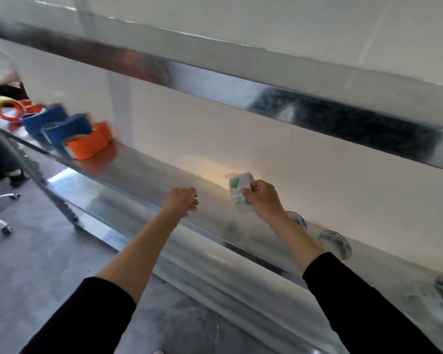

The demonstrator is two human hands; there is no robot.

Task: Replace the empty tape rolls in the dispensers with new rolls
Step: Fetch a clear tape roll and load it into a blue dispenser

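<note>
**New roll in hand, no dispenser loaded yet**

Right hand [262, 198] closed around a clear tape roll [241, 194] above the metal shelf [149, 175], mid-length. Left hand [183, 200] loosely curled, empty. Spare clear rolls [335, 244] toward shelf's right end; coloured dispensers [69, 129] far left, seemingly untouched. Swap likely just starting.

Stockroom or workshop with metal shelving

A long galvanised steel shelf [149, 172] runs along a plain white wall [215, 129], stocked with orange and blue tape dispensers [69, 129] and clear tape rolls [335, 244]; a grey concrete floor [36, 251] and an office chair base [0, 221] lie below.
</note>
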